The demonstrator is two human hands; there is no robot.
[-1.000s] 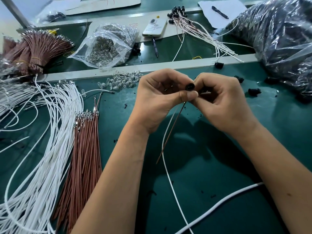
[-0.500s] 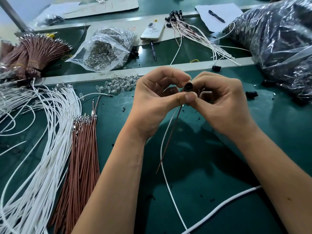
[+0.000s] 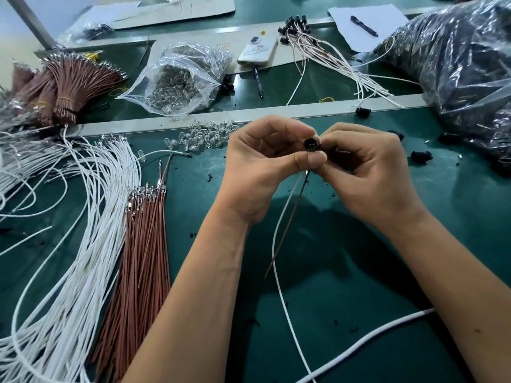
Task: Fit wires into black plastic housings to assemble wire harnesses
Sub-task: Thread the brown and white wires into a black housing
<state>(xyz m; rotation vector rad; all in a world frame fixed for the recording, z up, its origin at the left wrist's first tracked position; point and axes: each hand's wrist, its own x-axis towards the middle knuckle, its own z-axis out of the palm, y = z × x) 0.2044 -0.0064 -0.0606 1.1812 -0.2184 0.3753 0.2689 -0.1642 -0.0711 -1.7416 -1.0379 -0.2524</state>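
Black housing (image 3: 312, 144): pinched between left hand (image 3: 265, 167) and right hand (image 3: 367, 172); brown wire (image 3: 290, 222) and white wire (image 3: 279, 222) trail toward 6 o'clock.

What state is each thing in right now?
Housing: pinched between both hands.
Left hand: grips housing.
Right hand: grips housing.
Brown wire: hangs from housing.
White wire: hangs, trails onto table.
Clear bag: open, lying flat.
Phone: face down.
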